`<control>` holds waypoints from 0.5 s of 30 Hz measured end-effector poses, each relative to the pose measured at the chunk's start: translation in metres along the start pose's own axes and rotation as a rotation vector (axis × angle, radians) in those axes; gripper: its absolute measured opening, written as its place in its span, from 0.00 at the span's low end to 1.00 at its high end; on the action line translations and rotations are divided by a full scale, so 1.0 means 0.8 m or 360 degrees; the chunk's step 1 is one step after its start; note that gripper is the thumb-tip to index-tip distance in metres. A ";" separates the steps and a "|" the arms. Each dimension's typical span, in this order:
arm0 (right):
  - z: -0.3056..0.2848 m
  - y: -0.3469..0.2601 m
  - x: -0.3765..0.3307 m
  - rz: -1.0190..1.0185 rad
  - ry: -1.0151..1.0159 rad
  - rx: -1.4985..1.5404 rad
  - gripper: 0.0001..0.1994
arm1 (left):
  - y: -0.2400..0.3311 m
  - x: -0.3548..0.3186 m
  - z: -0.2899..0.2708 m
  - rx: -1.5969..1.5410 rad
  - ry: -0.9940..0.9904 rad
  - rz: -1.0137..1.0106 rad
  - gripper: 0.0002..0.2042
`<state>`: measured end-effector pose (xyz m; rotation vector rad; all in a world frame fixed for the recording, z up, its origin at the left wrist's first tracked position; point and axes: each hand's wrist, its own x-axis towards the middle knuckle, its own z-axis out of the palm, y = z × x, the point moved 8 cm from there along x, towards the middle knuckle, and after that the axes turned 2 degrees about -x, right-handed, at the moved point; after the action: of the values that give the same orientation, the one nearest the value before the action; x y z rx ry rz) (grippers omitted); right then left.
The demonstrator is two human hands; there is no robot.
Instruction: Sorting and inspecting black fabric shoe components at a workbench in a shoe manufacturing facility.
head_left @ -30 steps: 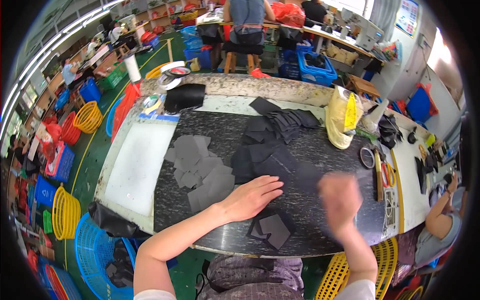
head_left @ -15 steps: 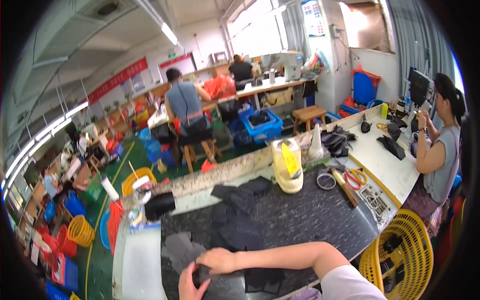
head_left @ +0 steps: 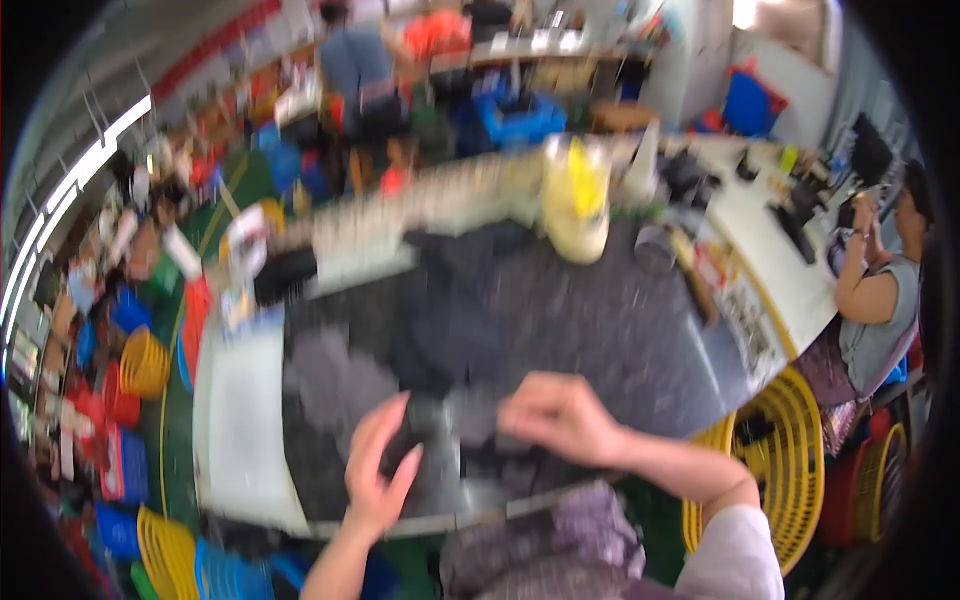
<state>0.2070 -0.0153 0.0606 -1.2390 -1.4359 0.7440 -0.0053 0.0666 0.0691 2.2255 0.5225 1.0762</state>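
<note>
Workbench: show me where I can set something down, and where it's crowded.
Through the blur, the black tabletop looks bare on its right, between the dark pieces, the right hand, the roll and the brown-handled tool. The white panel left of the grey pieces looks bare too. It is crowded at both piles and between the left hand and the right.

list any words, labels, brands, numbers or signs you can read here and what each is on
No text can be read.
Red banner, upper left: too blurred to read.
Yellow patch on the cream object: too blurred to read.
Grey pieces: blurred too, no lettering visible.
</note>
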 end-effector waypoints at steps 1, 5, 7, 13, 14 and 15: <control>0.001 0.023 -0.018 0.0458 0.0051 0.0255 0.08 | 0.003 0.023 0.035 -0.0551 -0.0002 -0.0272 0.25; 0.013 0.049 -0.036 0.0654 0.0091 0.0437 0.14 | -0.024 0.022 0.103 -0.1004 -0.0306 -0.0849 0.23; 0.008 0.045 -0.051 0.0554 0.0103 0.0037 0.21 | -0.031 0.017 0.113 -0.1060 -0.0315 -0.0900 0.23; 0.002 0.049 -0.064 0.0315 0.0100 -0.0399 0.19 | -0.002 -0.009 0.122 -0.0263 -0.0477 -0.0523 0.21; 0.001 0.050 -0.062 0.0313 0.0079 -0.0360 0.17 | -0.003 -0.017 0.120 -0.0257 -0.0465 -0.0530 0.21; 0.002 0.052 -0.058 0.0322 0.0078 -0.0353 0.17 | -0.006 -0.022 0.122 -0.0258 -0.0472 -0.0540 0.21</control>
<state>0.2138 -0.0478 0.0077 -1.5813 -1.3941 0.6970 0.0620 0.0263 0.0086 2.0145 0.6289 0.5813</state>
